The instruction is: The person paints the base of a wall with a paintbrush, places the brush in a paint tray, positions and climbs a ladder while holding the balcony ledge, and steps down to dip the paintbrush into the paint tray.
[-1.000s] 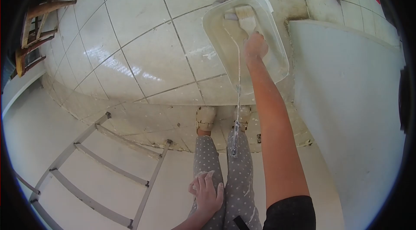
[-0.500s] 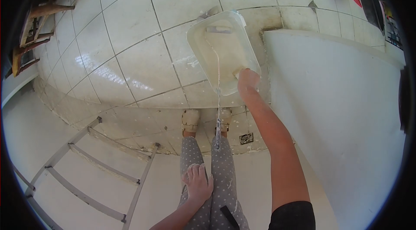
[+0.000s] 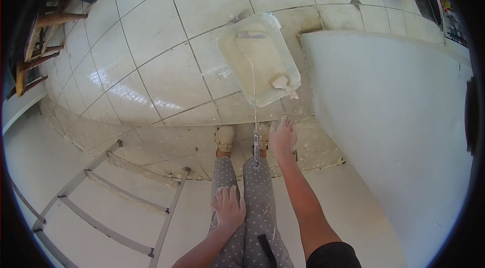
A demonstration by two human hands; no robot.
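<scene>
My right hand [image 3: 284,139] hangs empty with its fingers apart, just right of the paint roller's handle [image 3: 256,148] and not visibly touching it. The paint roller's head [image 3: 251,35] lies at the far end of a translucent plastic tub [image 3: 233,72] holding cream-coloured paint [image 3: 262,58]. Its thin frame runs out over the tub's near edge. A paint-coated paintbrush [image 3: 284,85] rests at the tub's near right corner, its handle over the rim. My left hand [image 3: 228,210], whitened with paint, lies open on my dotted trousers [image 3: 260,187].
An aluminium ladder [image 3: 108,192] stands at the lower left. To the right is a pale wall panel [image 3: 389,106]. Wooden furniture legs [image 3: 43,41] show at the upper left, and a black object [image 3: 425,0] at the upper right. Paint spots mark the tiled floor [image 3: 151,61].
My right hand has let go of the paintbrush, leaving it on the tub's corner, and has drawn back toward me beside the roller handle. My left hand stays on my leg.
</scene>
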